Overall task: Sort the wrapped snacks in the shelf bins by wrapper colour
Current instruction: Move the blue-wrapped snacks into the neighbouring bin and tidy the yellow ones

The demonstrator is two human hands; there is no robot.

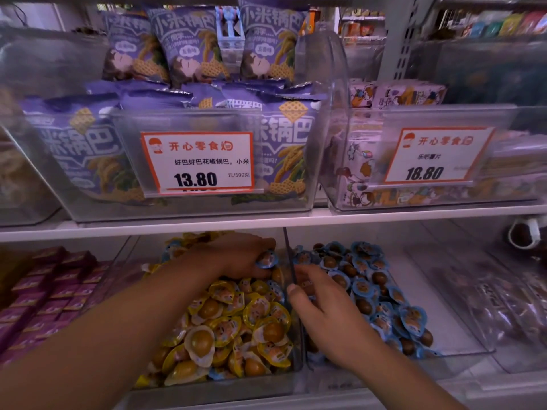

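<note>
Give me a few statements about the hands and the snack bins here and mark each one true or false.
1. The left hand holds a blue-wrapped snack over the yellow bin. True.
2. The right hand is up on the top shelf. False: it is low, at the divider between the two bins.
3. The purple bags sit above the price tag reading 13.80. True.
4. The blue bin is left of the yellow bin. False: it is right.
</note>
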